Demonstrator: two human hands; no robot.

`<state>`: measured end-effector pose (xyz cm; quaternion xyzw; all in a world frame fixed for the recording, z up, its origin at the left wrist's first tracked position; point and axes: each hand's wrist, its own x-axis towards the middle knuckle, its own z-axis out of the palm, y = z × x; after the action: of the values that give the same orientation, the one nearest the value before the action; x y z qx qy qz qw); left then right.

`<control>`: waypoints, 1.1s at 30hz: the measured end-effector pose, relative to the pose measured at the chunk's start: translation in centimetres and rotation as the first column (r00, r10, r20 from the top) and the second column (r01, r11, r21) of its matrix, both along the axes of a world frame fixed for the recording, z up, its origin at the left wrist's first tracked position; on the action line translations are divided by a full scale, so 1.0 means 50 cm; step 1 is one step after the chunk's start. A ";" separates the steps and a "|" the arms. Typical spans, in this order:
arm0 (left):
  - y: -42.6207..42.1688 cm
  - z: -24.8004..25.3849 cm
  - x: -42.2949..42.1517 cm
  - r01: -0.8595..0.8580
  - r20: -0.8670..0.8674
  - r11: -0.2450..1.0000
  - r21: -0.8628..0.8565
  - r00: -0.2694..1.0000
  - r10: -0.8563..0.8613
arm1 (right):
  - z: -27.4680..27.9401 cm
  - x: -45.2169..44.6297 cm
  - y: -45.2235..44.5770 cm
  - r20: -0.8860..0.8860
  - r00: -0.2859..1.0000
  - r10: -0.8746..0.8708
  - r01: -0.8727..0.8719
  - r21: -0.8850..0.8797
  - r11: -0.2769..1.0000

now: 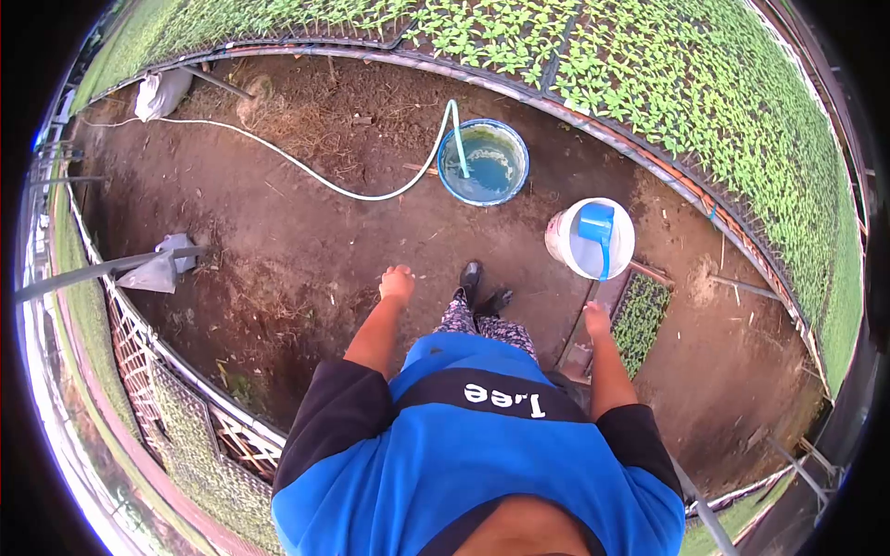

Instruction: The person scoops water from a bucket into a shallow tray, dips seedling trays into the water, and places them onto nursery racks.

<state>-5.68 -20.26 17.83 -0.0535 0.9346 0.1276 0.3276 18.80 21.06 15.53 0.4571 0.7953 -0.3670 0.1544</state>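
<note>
My left hand (pixel 397 284) hangs over the bare soil, its fingers loosely curled and no object visible in it. On the other side, my right hand (pixel 597 320) is held low beside a seedling tray (pixel 642 320), fingers curled in, also with nothing visible in it. Just beyond that hand stands a white bucket (pixel 558 239), with a blue dipper (pixel 595 222) lying in its mouth. Farther ahead is a blue-rimmed tub (pixel 484 201) of bluish water. A pale hose (pixel 371 196) bends over its rim into the water.
Raised beds of green seedlings (pixel 667 83) curve along the far and right sides. A white sack (pixel 162 93) sits at the far left, and a grey plastic bag (pixel 153 271) hangs near a metal pole (pixel 93 271). The hose crosses the soil floor (pixel 260 204).
</note>
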 end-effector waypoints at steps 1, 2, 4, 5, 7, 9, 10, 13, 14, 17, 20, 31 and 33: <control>0.014 0.001 -0.008 0.026 -0.036 0.999 0.025 0.999 -0.025 | 0.006 0.015 -0.001 0.029 0.999 0.040 -0.042 0.059 0.997; 0.035 0.006 -0.017 0.058 -0.072 0.997 0.051 0.996 -0.055 | 0.012 0.031 -0.001 0.063 0.995 0.073 -0.080 0.118 0.990; 0.081 0.006 -0.041 0.153 -0.142 0.982 0.110 0.980 -0.137 | 0.008 0.051 -0.015 0.025 0.999 0.029 -0.031 0.090 0.996; 0.099 -0.001 -0.052 0.208 -0.176 0.968 0.138 0.967 -0.183 | -0.004 0.059 -0.027 -0.003 0.999 -0.049 0.049 0.035 0.998; 0.136 -0.002 -0.069 0.269 -0.225 0.946 0.182 0.948 -0.227 | -0.005 0.065 -0.057 -0.042 0.986 -0.163 0.161 -0.050 0.986; 0.177 0.026 -0.080 0.279 -0.254 0.936 0.216 0.941 -0.222 | 0.007 0.055 -0.082 -0.015 0.987 -0.159 0.158 -0.065 0.985; 0.187 0.025 -0.084 0.291 -0.256 0.929 0.229 0.939 -0.231 | 0.003 0.054 -0.089 -0.001 0.988 -0.153 0.153 -0.073 0.986; 0.203 0.028 -0.088 0.304 -0.230 0.917 0.258 0.941 -0.247 | -0.007 0.037 -0.107 -0.065 0.991 -0.117 0.111 -0.081 0.990; 0.204 0.033 -0.088 0.293 -0.200 0.920 0.259 0.948 -0.246 | -0.003 0.028 -0.109 -0.083 0.992 -0.098 0.092 -0.080 0.993; 0.184 0.019 -0.073 0.286 -0.188 0.934 0.215 0.950 -0.248 | 0.020 -0.008 -0.112 -0.110 0.992 -0.068 0.059 -0.083 0.995; 0.134 -0.010 -0.056 0.275 -0.151 0.945 0.175 0.956 -0.250 | 0.022 -0.042 -0.115 -0.072 0.995 -0.073 0.066 -0.094 0.993; 0.192 -0.043 -0.062 0.582 -0.115 0.790 0.195 0.813 -0.571 | 0.053 0.040 -0.106 -0.002 0.952 -0.305 0.305 -0.054 0.951; 0.271 -0.035 -0.058 0.690 -0.181 0.682 0.241 0.723 -0.667 | 0.047 0.099 -0.102 0.062 0.916 -0.396 0.399 -0.055 0.915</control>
<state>-8.58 -6.72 16.07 0.3504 0.8702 0.1356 0.3188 23.74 15.95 17.87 0.6126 0.6691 -0.4056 0.1117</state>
